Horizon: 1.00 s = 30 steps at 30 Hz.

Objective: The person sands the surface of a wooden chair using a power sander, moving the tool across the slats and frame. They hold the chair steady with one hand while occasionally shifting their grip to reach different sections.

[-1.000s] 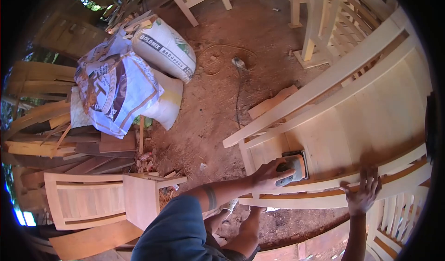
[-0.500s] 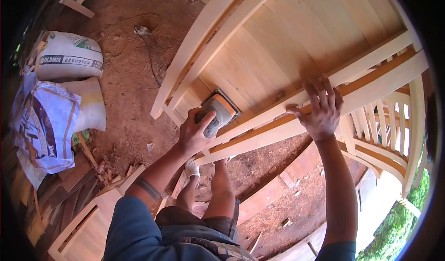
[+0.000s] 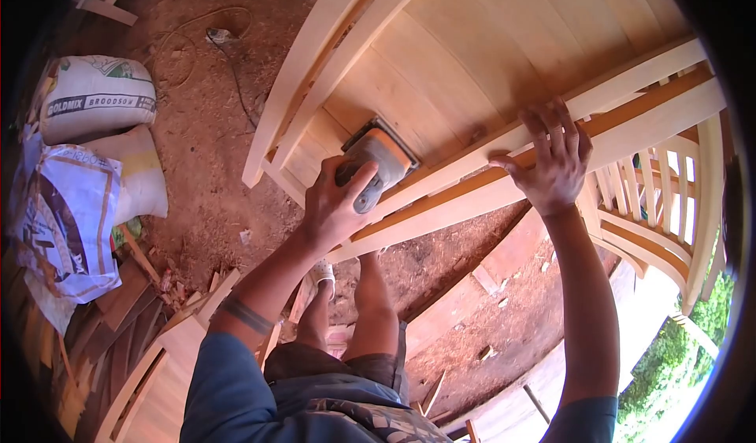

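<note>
My left hand (image 3: 334, 200) is wrapped round a power sander (image 3: 381, 166) with a grey body and an orange band. The sander's square pad lies on the pale planked panel (image 3: 472, 65) of a wooden furniture frame, close to its near rail (image 3: 452, 177). My right hand (image 3: 556, 161) lies across the same frame farther right, fingers spread over the upper rail and thumb stretched out to the left. The fingers touch bare wood and hold no tool. The sander's underside is hidden against the panel.
Two filled sacks (image 3: 98, 100) and a printed plastic sheet (image 3: 67, 222) lie at left, above scrap wood (image 3: 118, 309). A cord (image 3: 235, 73) trails over the dirt floor. A slatted wooden piece (image 3: 642, 191) stands at right. Another wooden piece (image 3: 177, 348) is at lower left.
The sander, in my left hand, has shifted slightly right along the panel. My right hand stays on the rail. The view has moved a little, so the surroundings appear farther left.
</note>
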Each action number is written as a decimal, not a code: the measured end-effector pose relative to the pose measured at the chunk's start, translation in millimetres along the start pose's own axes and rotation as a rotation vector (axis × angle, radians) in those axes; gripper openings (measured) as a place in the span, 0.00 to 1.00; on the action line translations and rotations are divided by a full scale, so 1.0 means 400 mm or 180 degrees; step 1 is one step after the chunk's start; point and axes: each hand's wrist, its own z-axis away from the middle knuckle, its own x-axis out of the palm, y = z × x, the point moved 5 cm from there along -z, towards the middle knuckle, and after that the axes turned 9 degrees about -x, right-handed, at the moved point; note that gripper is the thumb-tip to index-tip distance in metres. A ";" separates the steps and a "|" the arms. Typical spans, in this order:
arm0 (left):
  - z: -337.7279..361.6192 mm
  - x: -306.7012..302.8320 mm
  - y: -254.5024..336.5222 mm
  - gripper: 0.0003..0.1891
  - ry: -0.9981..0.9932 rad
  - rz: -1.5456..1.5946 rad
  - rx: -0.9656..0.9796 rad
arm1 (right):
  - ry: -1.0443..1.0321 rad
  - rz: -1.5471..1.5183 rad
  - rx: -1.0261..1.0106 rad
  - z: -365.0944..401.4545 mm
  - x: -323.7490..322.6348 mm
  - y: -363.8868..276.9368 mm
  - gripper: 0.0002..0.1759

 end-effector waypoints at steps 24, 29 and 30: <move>-0.163 -0.095 -0.058 0.39 0.0081 0.0058 -0.0098 | -0.0145 -0.0129 -0.0019 -0.003 -0.004 -0.003 0.43; -0.181 -0.105 -0.056 0.39 0.0018 0.0043 -0.0107 | -0.0084 -0.0068 -0.0031 0.001 0.000 -0.001 0.43; -0.190 -0.107 -0.047 0.39 0.0028 0.0026 -0.0027 | -0.0106 -0.0072 -0.0022 0.004 -0.001 -0.003 0.43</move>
